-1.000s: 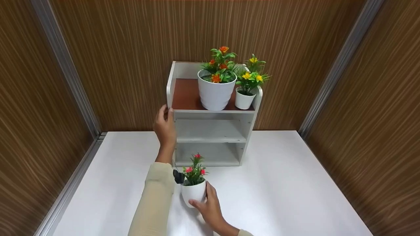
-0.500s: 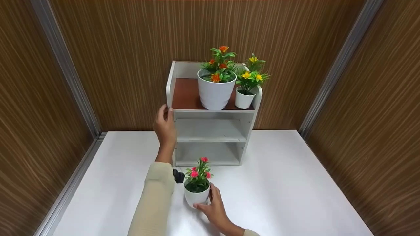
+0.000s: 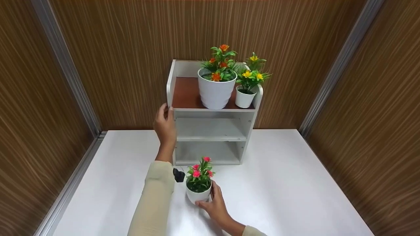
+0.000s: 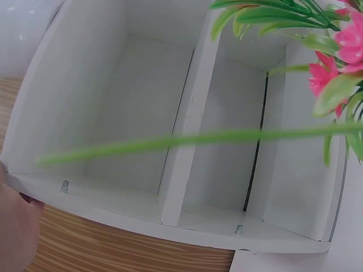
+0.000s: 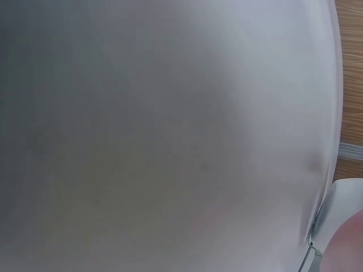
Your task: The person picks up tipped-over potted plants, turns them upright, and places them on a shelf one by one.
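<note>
A small white pot with an artificial plant [image 3: 198, 195] bearing pink flowers is held in my right hand [image 3: 217, 206], low in front of the shelf. The thumb lies on the near side of the pot and the fingers on its right. My left hand [image 3: 165, 126] pinches the left side panel of the white shelf [image 3: 210, 138], just below the level of its brown top. In the left wrist view, pink flowers [image 4: 350, 42] and a long green leaf cross in front of the compartments. The pot's pale wall [image 5: 187, 124] fills most of the right wrist view, blurred.
On the brown shelf top stand a large white pot [image 3: 216, 95] with orange flowers and a smaller white pot [image 3: 244, 99] with yellow flowers. The shelf stands on a white table [image 3: 282, 183], with wood-patterned walls [image 3: 131, 65] behind and beside it.
My right hand has moved the pink-flowered pot to the right, and its top has tipped towards the camera. The left hand has kept its place on the shelf.
</note>
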The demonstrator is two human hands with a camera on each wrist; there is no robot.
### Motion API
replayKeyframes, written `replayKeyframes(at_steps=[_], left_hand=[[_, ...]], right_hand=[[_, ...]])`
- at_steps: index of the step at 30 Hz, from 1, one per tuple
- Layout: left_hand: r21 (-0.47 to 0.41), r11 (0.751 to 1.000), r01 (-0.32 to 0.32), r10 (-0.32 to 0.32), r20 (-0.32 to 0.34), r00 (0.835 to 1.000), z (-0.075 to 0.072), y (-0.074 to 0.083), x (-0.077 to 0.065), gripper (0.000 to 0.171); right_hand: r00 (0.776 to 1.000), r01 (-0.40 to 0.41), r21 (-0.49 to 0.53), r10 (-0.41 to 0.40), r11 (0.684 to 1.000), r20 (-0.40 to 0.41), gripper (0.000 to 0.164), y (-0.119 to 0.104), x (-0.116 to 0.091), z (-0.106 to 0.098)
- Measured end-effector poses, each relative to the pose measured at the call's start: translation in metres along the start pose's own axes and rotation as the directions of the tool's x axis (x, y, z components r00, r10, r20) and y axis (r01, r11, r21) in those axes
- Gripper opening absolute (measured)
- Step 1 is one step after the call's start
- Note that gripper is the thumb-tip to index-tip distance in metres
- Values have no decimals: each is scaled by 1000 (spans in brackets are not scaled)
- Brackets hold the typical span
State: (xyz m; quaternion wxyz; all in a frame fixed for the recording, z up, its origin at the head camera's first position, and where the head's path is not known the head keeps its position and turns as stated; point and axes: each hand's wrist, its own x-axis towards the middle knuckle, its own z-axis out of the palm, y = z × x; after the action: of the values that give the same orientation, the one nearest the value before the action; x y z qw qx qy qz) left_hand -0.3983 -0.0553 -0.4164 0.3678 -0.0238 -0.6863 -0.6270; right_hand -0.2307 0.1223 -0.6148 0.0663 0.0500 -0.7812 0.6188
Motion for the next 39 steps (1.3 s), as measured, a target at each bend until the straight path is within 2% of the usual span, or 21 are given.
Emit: replayKeyframes(at_steps=[10, 21, 28, 34, 39], left_hand=[[11, 1000, -18, 18, 1, 1000, 0, -1, 2, 34], [17, 1000, -14, 14, -4, 1000, 0, -1, 2, 34], [19, 1000, -15, 15, -5, 1000, 0, -1, 2, 34], [4, 1000, 5, -5, 8, 1000, 0, 0, 1, 36], [8, 1000, -9, 9, 12, 1000, -1, -1, 1, 37]], right_hand=[[998, -36, 10, 35, 999, 51, 102, 4, -3, -2], [997, -44, -14, 45, 999, 57, 102, 5, -8, -4], [995, -55, 65, 50, 996, 85, 104, 4, -12, -9], [993, -84, 80, 77, 993, 86, 110, 3, -12, -9], [995, -67, 111, 58, 992, 86, 111, 4, -9, -8]])
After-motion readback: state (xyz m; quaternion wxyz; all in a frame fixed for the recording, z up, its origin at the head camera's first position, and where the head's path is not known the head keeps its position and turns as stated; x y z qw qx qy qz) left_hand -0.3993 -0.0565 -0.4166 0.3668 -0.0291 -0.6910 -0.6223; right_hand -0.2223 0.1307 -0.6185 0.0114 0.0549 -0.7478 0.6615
